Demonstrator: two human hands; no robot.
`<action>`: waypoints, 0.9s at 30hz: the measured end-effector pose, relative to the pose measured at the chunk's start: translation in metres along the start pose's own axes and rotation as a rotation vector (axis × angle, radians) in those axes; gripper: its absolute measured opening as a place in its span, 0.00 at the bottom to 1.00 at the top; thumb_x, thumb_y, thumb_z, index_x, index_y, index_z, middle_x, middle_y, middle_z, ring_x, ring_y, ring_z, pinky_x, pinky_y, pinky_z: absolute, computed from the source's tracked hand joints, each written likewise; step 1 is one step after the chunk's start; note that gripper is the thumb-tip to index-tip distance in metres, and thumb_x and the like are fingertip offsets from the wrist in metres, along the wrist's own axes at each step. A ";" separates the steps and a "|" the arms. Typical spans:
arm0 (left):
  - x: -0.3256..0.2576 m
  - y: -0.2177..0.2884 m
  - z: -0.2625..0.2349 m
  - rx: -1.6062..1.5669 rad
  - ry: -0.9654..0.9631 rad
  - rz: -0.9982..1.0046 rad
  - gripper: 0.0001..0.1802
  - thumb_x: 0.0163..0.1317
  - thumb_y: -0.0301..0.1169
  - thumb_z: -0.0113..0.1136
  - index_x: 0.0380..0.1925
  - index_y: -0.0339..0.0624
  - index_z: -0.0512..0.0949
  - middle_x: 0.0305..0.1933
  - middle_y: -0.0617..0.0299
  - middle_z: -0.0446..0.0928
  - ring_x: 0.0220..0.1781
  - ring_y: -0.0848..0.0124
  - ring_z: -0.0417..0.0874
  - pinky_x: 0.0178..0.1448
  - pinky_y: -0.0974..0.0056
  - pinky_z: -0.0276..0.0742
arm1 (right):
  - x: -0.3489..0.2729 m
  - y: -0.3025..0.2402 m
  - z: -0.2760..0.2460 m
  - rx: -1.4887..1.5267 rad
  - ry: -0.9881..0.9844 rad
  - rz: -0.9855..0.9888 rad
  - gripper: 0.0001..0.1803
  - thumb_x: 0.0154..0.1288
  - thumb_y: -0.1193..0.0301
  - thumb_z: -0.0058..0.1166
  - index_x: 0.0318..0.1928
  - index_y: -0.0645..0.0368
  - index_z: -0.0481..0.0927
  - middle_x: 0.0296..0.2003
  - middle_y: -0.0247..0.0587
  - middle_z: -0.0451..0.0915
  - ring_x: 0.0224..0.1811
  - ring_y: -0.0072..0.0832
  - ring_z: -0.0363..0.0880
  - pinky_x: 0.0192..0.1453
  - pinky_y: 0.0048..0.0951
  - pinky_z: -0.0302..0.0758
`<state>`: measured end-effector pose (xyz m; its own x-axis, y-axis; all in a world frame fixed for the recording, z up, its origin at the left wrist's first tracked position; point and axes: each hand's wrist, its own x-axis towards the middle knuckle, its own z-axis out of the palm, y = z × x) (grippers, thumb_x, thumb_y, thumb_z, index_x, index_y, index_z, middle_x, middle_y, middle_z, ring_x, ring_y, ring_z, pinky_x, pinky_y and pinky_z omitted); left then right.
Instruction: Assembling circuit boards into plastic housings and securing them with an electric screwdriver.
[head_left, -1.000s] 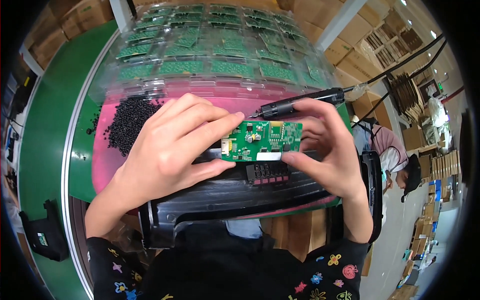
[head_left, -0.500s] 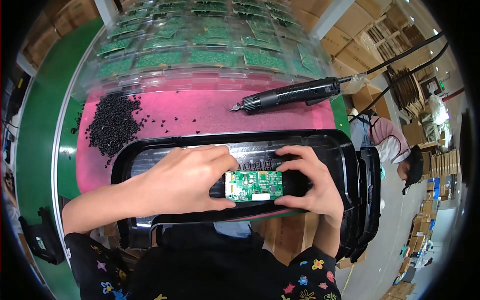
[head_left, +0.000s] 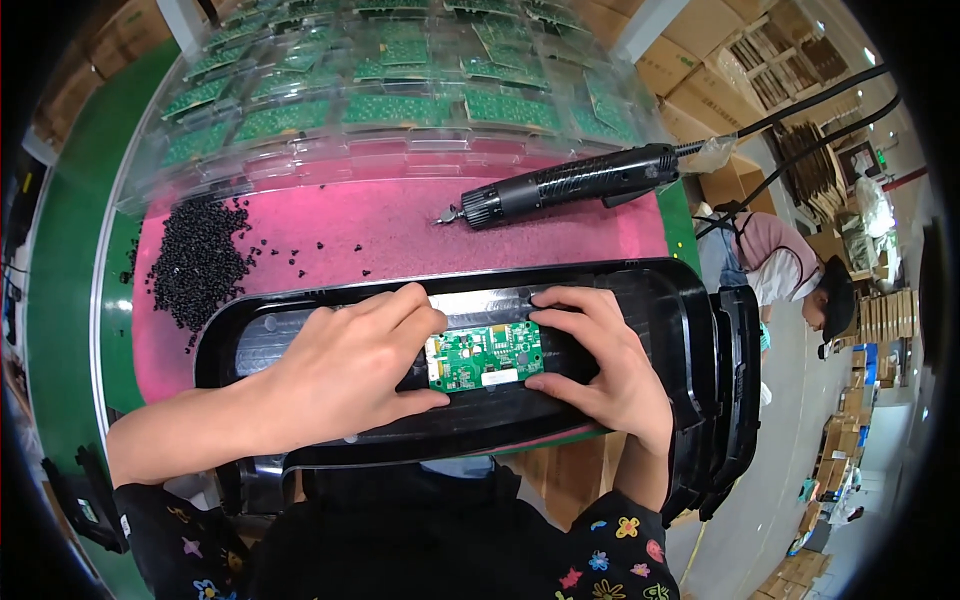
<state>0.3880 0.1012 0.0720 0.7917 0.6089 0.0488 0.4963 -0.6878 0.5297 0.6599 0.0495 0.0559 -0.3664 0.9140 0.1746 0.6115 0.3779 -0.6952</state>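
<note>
A small green circuit board [head_left: 485,356] with a white connector at its left end lies within the black plastic housing [head_left: 470,430], a long tray-like shell. My left hand [head_left: 365,350] grips the board's left end between thumb and fingers. At the opposite end, my right hand [head_left: 605,365] holds it by the edges, with thumb below and fingers above. The board covers the part of the housing under it, so I cannot tell whether it rests fully on the shell.
Beyond the housing lies a black electric screwdriver [head_left: 570,185] on the pink mat [head_left: 330,220]. A heap of small black screws [head_left: 200,262] sits at the left. Clear trays of green boards [head_left: 395,110] stand behind. More black shells [head_left: 738,390] are stacked at right; a person [head_left: 775,260] bends beyond.
The circuit board and both hands have shifted slightly left in view and the board has tilted a little. The squarish cutouts seen above it before are now covered. Both hands keep their hold.
</note>
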 end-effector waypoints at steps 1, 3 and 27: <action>-0.001 -0.001 0.000 -0.001 -0.004 -0.002 0.27 0.48 0.37 0.76 0.43 0.34 0.74 0.40 0.56 0.72 0.40 0.58 0.82 0.34 0.58 0.80 | 0.000 -0.001 0.001 0.004 -0.001 0.002 0.31 0.41 0.75 0.73 0.51 0.62 0.80 0.55 0.46 0.77 0.57 0.44 0.73 0.61 0.40 0.70; 0.002 -0.002 0.000 0.004 -0.021 0.006 0.28 0.49 0.38 0.75 0.44 0.35 0.73 0.41 0.57 0.71 0.42 0.59 0.82 0.35 0.58 0.81 | 0.000 0.000 0.000 -0.006 -0.003 0.018 0.32 0.40 0.75 0.73 0.51 0.62 0.79 0.55 0.46 0.77 0.57 0.44 0.73 0.61 0.40 0.71; -0.027 -0.108 -0.058 0.114 0.069 0.098 0.15 0.51 0.27 0.67 0.41 0.42 0.83 0.38 0.58 0.80 0.41 0.54 0.83 0.43 0.53 0.79 | 0.082 0.018 -0.071 0.242 0.384 0.494 0.21 0.68 0.75 0.57 0.61 0.57 0.71 0.46 0.32 0.72 0.41 0.15 0.72 0.45 0.16 0.73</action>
<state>0.2921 0.1817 0.0621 0.8141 0.5594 0.1557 0.4580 -0.7834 0.4201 0.6907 0.1414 0.1066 0.2193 0.9757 0.0006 0.4521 -0.1010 -0.8862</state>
